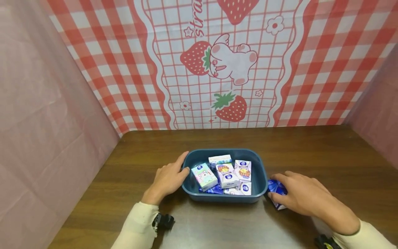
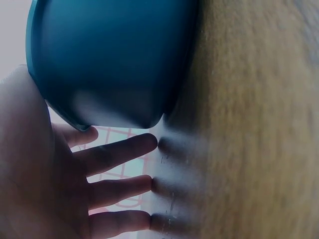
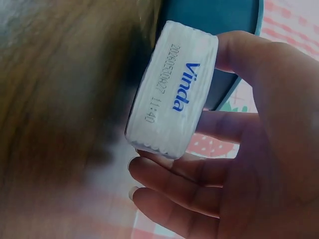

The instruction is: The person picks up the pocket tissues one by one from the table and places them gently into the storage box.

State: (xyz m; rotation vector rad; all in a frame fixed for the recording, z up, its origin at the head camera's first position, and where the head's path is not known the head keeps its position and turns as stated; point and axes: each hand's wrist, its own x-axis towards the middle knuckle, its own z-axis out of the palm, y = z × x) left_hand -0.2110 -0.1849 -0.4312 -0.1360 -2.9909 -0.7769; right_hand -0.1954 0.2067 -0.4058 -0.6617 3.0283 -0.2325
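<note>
A dark teal plastic bin (image 1: 224, 198) stands mid-table with several small packs of tissues inside. Among them are a pastel pack (image 1: 204, 176) with a cartoon print and a white-and-purple pack (image 1: 227, 174). At the bin's left side is my left hand (image 1: 168, 177), thumb and index finger touching the rim. In the left wrist view its other fingers (image 2: 122, 191) extend straight beside the wall. Just outside the bin's right end, my right hand (image 1: 303, 192) pinches a blue pack of tissues (image 1: 277, 188) between thumb and fingers. Its white end (image 3: 174, 92) reads "Vinda" in the right wrist view.
The brown wooden table (image 1: 149, 147) reaches back to a red-and-white checked cloth (image 1: 124, 69) with strawberries on it. Pale pink cloth (image 1: 53, 121) hangs along the left side, and more covers the right.
</note>
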